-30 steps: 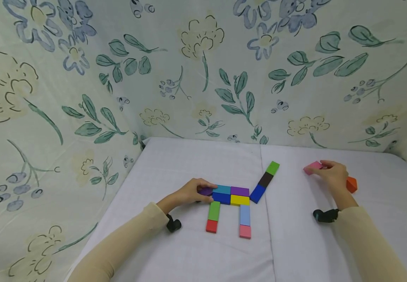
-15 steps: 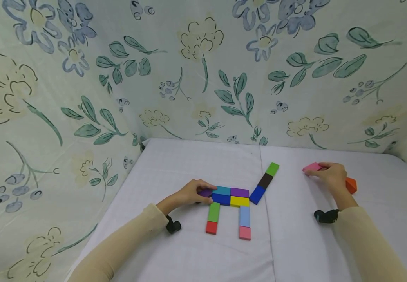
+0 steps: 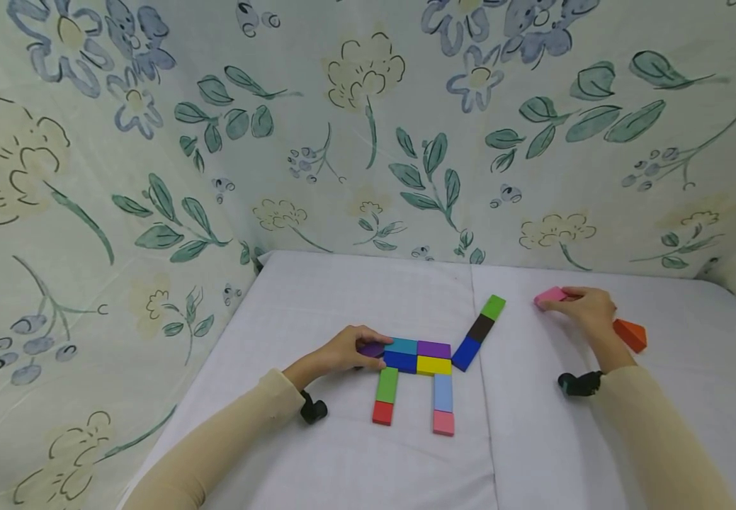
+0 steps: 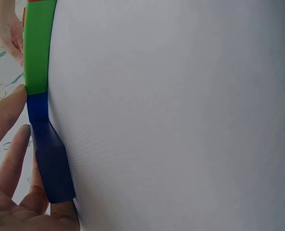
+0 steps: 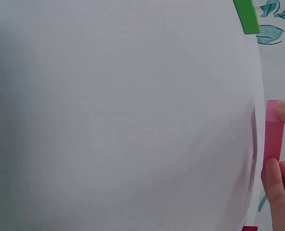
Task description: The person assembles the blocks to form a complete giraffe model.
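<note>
On the white cloth, coloured wooden blocks lie in a four-legged animal shape with two legs showing. My left hand (image 3: 342, 347) curls round a dark purple block (image 3: 371, 349) at the left end. Its fingertips reach the teal block (image 3: 401, 346) and the blue block (image 3: 399, 362). In the left wrist view, thumb and fingers lie along the purple block (image 4: 55, 168). My right hand (image 3: 587, 312) pinches a pink block (image 3: 549, 296) between thumb and fingers, right of the slanted row. The right wrist view shows this pink block (image 5: 273, 137) close over the cloth.
The slanted row has a green block (image 3: 494, 307), a dark brown block (image 3: 481, 329) and a blue block (image 3: 466, 353). Orange blocks (image 3: 631, 335) lie beside the right wrist. A flowered curtain (image 3: 368, 142) hangs behind the white-clothed table (image 3: 329, 283).
My right hand has moved a little to the left with the pink block, and more of the orange blocks shows. My left hand has stayed in place.
</note>
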Tool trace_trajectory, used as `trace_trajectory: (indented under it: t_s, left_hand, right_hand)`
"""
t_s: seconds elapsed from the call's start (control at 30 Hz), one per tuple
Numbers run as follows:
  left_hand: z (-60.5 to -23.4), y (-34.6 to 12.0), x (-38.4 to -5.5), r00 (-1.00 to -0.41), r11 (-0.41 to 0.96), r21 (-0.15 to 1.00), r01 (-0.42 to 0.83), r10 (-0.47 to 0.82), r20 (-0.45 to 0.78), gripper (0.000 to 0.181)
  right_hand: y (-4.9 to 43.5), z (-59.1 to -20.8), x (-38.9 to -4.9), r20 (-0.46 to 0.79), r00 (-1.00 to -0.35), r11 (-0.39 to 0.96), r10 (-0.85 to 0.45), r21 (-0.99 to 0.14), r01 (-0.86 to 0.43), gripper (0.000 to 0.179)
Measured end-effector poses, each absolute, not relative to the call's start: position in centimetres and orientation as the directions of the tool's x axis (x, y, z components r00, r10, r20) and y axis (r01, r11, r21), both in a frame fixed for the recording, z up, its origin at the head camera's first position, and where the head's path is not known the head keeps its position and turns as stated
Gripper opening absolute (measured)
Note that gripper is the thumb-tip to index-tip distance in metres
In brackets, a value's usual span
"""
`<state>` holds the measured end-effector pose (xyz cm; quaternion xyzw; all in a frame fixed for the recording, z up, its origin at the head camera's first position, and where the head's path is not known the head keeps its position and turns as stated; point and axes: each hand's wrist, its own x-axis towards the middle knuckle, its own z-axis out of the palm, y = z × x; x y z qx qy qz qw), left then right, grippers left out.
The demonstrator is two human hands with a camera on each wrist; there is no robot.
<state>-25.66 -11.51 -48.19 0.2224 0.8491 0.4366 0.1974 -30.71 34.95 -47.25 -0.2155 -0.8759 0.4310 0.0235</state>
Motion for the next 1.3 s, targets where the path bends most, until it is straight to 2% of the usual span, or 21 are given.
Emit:
trace_trajectory:
  t_s: [0.63, 1.03, 1.3]
  left_hand:
    - [-48.3, -11.6, -25.7, -0.827, 0.532, 0.821, 0.208, 0.544, -0.143, 0.041]
    - [-48.4, -11.5, -25.7, -0.823, 0.531, 0.821, 0.209, 0.549, -0.145, 0.041]
    - [-48.3, -11.6, -25.8, -0.822, 0.516, 0.830, 0.213, 0.553, -0.134, 0.041]
  right_hand:
    - [31.9, -46.9, -33.7, -0.054, -0.964, 0.550, 0.261, -0.812, 0.195, 0.079]
    - [30.4, -47.4, -34.4, -0.167, -0.958, 0.547, 0.234, -0.792, 0.271, 0.078]
    - [30.1, -47.6, -34.8, -0.170, -0.960, 0.537, 0.223, -0.800, 0.267, 0.073]
